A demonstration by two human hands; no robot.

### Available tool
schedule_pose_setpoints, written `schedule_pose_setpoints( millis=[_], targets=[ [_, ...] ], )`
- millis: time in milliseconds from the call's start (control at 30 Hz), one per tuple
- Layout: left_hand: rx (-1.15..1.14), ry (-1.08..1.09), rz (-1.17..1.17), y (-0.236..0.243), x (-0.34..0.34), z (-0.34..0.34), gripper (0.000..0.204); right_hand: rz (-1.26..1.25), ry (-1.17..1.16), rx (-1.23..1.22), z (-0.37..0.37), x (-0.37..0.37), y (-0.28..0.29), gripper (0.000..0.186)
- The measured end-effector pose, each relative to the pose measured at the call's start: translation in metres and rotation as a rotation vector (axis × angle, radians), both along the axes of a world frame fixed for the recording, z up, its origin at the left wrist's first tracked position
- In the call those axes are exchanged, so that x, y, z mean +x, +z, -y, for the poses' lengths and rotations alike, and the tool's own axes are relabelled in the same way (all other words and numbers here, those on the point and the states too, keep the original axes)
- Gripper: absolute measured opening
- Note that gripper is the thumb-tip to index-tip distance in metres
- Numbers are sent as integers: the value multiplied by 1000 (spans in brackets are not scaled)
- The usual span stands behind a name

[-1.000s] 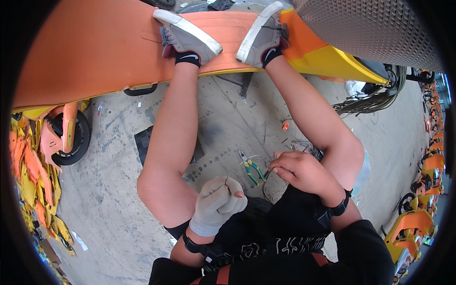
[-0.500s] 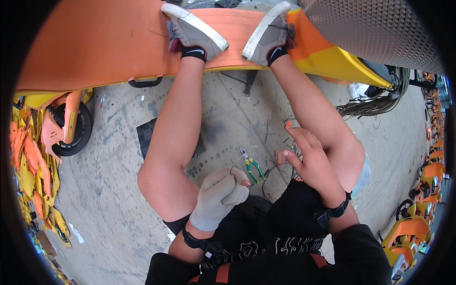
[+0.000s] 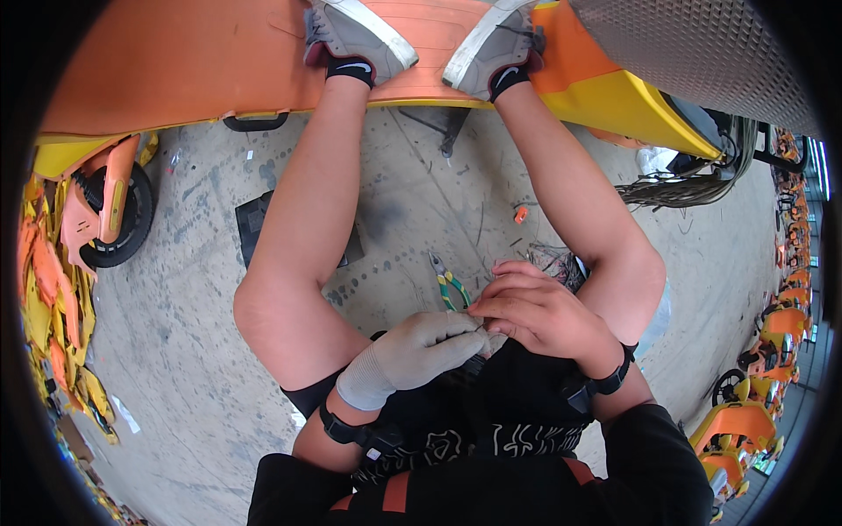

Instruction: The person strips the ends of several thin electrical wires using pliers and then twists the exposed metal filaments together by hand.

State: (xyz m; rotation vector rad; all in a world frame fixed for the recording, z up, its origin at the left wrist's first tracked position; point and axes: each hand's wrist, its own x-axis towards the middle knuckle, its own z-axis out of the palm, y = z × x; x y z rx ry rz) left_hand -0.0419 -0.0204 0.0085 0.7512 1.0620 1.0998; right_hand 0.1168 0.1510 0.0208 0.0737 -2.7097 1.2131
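Observation:
In a grey-white glove, my left hand (image 3: 417, 355) is closed, thumb and fingers pinched together above my lap. My bare right hand (image 3: 548, 316) meets it from the right, its fingertips pressed together against the gloved ones. Whatever sits between the two sets of fingertips is too small and covered to make out. Just beyond the hands, cutting pliers with green and yellow handles (image 3: 450, 282) lie on the floor, their handle ends partly hidden. A tangle of thin wires (image 3: 559, 263) shows behind my right hand. Farther off lies a small orange piece (image 3: 521, 215).
My shoes rest on a long orange panel (image 3: 219, 66) with yellow edging. A black flat object (image 3: 254, 223) lies by my left leg. A bundle of cables (image 3: 693, 186) hangs at the right. Broken yellow and orange panels (image 3: 53, 289) and a wheel (image 3: 127, 219) stand left.
My right hand has drawn back from near the orange piece to meet my left hand's fingertips. The orange piece now lies apart from it. The view has shifted slightly.

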Motion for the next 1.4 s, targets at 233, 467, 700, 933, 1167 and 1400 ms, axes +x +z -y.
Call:
schedule_pose_setpoints(
  millis=[233, 467, 700, 933, 1167, 1400],
  targets=[
    [5, 142, -156, -12, 4, -1, 17, -8, -119, 73, -9, 2, -3, 14],
    [-34, 182, -195, -19, 4, 0, 19, -17, -181, 169, -14, 1, -3, 14],
    [-144, 134, -394, -10, 2, -2, 21, 34, -149, 208, -10, -1, -3, 12],
    [-68, 151, -461, -17, 4, -1, 21, 175, -85, -149, -8, 3, -5, 16],
    [-60, 108, -464, -18, 5, 0, 21, 293, -117, -296, -3, 5, -4, 9],
    [-48, 35, -500, -10, 7, -2, 19, 315, -74, -211, -3, 6, -5, 7]
  ],
)
